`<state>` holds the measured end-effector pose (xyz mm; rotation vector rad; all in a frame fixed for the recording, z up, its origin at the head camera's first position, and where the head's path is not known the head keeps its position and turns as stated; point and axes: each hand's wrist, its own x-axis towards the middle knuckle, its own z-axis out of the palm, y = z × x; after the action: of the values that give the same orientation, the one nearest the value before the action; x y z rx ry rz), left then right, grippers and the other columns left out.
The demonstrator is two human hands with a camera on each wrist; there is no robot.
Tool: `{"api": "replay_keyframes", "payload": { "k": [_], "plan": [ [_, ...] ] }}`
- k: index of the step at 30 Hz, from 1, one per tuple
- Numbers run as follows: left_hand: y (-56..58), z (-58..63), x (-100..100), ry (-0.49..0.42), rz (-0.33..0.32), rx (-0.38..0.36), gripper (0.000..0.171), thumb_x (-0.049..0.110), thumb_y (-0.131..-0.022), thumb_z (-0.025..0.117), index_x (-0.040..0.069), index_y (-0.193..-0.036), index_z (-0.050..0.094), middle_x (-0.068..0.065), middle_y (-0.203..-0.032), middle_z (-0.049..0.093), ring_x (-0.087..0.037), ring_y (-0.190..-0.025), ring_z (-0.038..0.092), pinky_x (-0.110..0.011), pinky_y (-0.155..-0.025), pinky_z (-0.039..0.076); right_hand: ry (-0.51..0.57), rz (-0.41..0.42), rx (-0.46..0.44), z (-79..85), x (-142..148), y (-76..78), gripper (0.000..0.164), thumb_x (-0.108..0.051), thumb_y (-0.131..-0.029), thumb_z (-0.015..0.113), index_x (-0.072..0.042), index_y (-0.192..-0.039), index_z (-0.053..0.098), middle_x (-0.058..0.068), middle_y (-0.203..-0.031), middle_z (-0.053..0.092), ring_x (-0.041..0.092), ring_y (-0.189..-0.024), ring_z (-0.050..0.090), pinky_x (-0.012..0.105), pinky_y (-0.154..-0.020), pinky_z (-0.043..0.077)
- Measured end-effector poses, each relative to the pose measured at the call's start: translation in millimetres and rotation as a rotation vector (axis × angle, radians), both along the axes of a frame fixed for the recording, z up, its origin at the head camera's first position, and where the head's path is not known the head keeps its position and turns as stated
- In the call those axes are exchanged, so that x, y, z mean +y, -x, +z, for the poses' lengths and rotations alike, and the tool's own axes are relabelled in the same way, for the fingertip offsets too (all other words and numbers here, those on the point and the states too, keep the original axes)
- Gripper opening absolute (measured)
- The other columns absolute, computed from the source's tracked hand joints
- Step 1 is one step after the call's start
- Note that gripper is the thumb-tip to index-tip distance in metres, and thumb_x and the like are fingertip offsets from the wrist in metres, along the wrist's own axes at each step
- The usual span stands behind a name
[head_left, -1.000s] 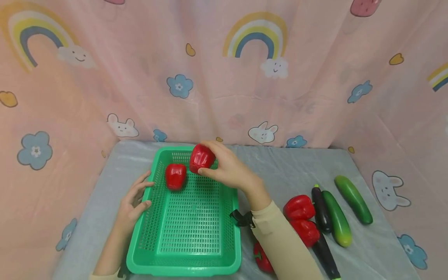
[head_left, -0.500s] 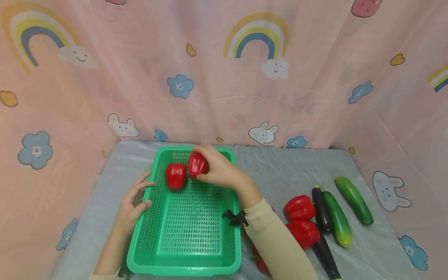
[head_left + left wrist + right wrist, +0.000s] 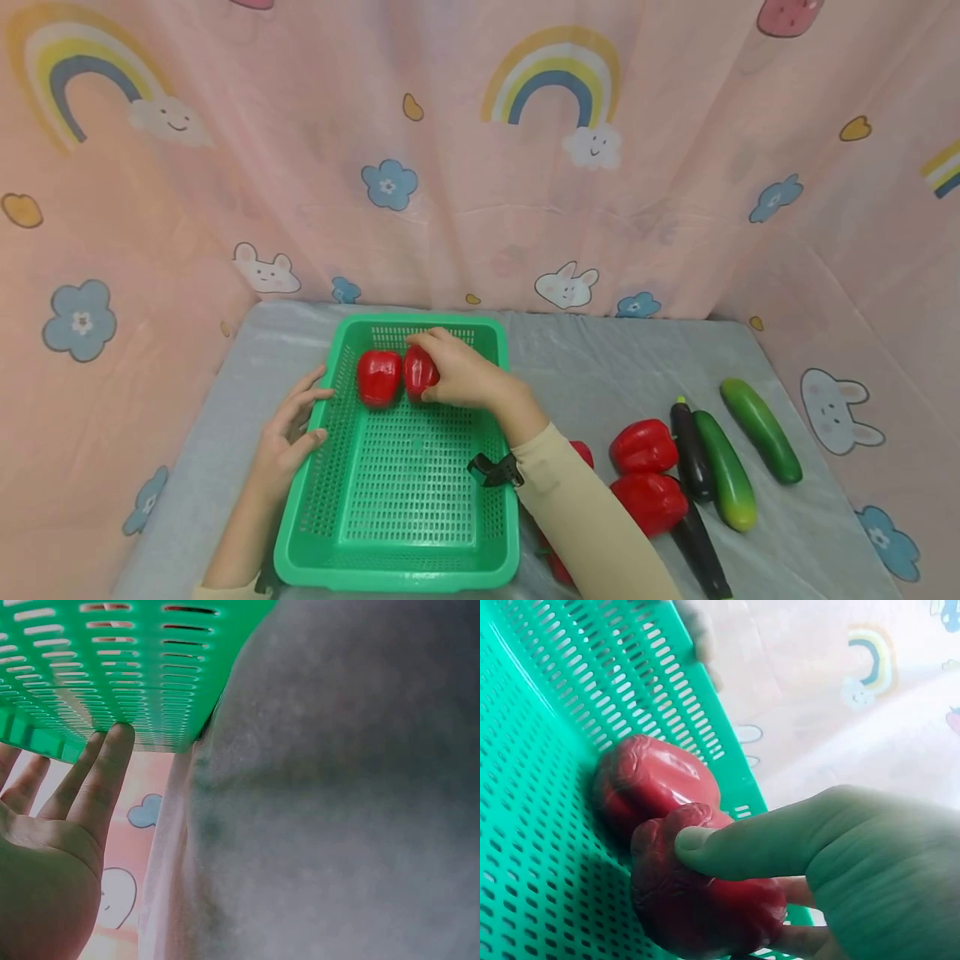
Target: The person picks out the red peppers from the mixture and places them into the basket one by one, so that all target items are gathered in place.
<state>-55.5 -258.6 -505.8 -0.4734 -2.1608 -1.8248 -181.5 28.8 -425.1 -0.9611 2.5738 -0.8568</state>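
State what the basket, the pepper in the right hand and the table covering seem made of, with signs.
Basket: probably smooth moulded plastic; regular slots and a soft sheen.
Pepper in right hand: glossy skin or imitation plastic; bright highlights leave it open.
Table covering: apparently matte fabric; faint creases.

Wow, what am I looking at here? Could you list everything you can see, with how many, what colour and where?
Basket: 1, green, on the table
Loose pepper: 1, red, inside the basket
Held pepper: 1, red, inside the basket, beside the loose one
Table peppers: 2 clearly visible, red, right of the basket; more red shows around the right sleeve, count unclear
Eggplants: 2, blackish purple, beside the table peppers
Cucumbers: 2, green, far right
Tablecloth: 1, grey, under everything
Patterned fabric: pink, behind the table
Wrist strap: 1 clear, black, right wrist
Sleeves: 2, beige, on both arms
Left hand: 1, at the basket's left rim
Right hand: 1, gripping the held pepper
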Motion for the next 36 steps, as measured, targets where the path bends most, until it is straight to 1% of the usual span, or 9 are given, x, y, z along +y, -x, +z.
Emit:
{"api": "replay_keyframes", "payload": {
  "k": [9, 15, 22, 30, 36],
  "plan": [
    [-0.1, 1.1, 0.8, 0.0, -0.001, 0.003, 0.046, -0.02, -0.092, 0.056, -0.017, -0.138, 0.058, -0.03, -0.169, 0.036, -0.016, -0.158, 0.036, -0.019, -0.12, 0.031, -0.019, 0.004, -0.012, -8.5, -4.0, 0.6, 0.081, -0.004, -0.086, 0.09, -0.009, -0.159, 0.054, 0.011, -0.152, 0.054, 0.029, -0.137, 0.055, 0.046, -0.106, 0.056],
    [-0.4, 1.2, 0.4, 0.004, -0.002, 0.003, 0.046, -0.019, -0.092, 0.056, -0.017, -0.137, 0.058, -0.032, -0.168, 0.036, -0.016, -0.158, 0.037, -0.019, -0.12, 0.031, -0.045, 0.015, -0.035, -13.7, -5.1, 0.5, 0.084, -0.004, -0.087, 0.091, -0.01, -0.161, 0.051, 0.009, -0.149, 0.053, 0.026, -0.135, 0.055, 0.042, -0.105, 0.057],
    [0.1, -1.4, -0.5, 0.009, 0.0, 0.003, 0.046, -0.019, -0.092, 0.056, -0.016, -0.138, 0.059, -0.03, -0.169, 0.036, -0.017, -0.158, 0.036, -0.019, -0.12, 0.031, -0.047, 0.011, -0.027, -12.8, -4.9, -0.6, 0.086, -0.005, -0.086, 0.092, -0.01, -0.161, 0.051, 0.009, -0.15, 0.054, 0.028, -0.136, 0.054, 0.044, -0.104, 0.057],
    [-0.5, -1.1, 0.2, 0.003, -0.002, 0.014, 0.046, -0.02, -0.092, 0.057, -0.017, -0.137, 0.058, -0.034, -0.168, 0.036, -0.018, -0.158, 0.038, -0.019, -0.12, 0.031, -0.06, 0.008, -0.025, -9.8, -4.4, -2.4, 0.085, -0.007, -0.087, 0.091, -0.013, -0.162, 0.051, 0.009, -0.153, 0.054, 0.028, -0.138, 0.052, 0.044, -0.102, 0.058],
    [0.2, -1.1, 0.1, 0.006, 0.001, 0.0, 0.046, -0.019, -0.092, 0.056, -0.016, -0.138, 0.059, -0.033, -0.168, 0.036, -0.017, -0.157, 0.037, -0.019, -0.119, 0.031, -0.067, 0.008, 0.013, -6.2, -3.5, -4.2, 0.082, -0.009, -0.088, 0.091, -0.014, -0.161, 0.053, 0.01, -0.154, 0.053, 0.028, -0.138, 0.053, 0.043, -0.103, 0.057]
  ]
}}
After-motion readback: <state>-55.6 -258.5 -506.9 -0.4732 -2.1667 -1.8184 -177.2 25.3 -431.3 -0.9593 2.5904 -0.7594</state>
